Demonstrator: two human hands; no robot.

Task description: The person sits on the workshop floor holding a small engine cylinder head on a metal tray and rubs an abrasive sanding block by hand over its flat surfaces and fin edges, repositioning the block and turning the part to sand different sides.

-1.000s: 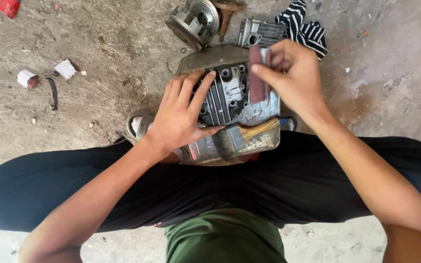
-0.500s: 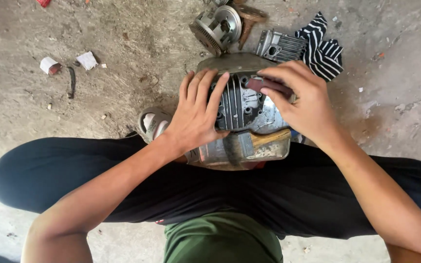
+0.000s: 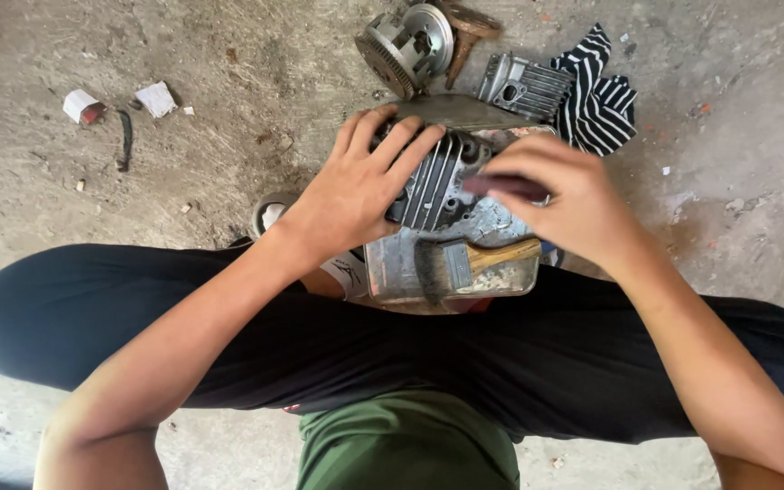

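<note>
Head view shows the left hand (image 3: 356,186) spread flat on a finned engine part (image 3: 437,181) while the right hand (image 3: 569,204) pinches a dark reddish strip (image 3: 505,187) against it.

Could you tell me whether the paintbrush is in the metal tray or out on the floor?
In the tray: the paintbrush lies flat inside its walls, below the finned part.

Bare floor (image 3: 229,73) lies open leftward; a flywheel (image 3: 407,36), finned cover (image 3: 524,83) and striped rag (image 3: 602,95) crowd the far side.
</note>
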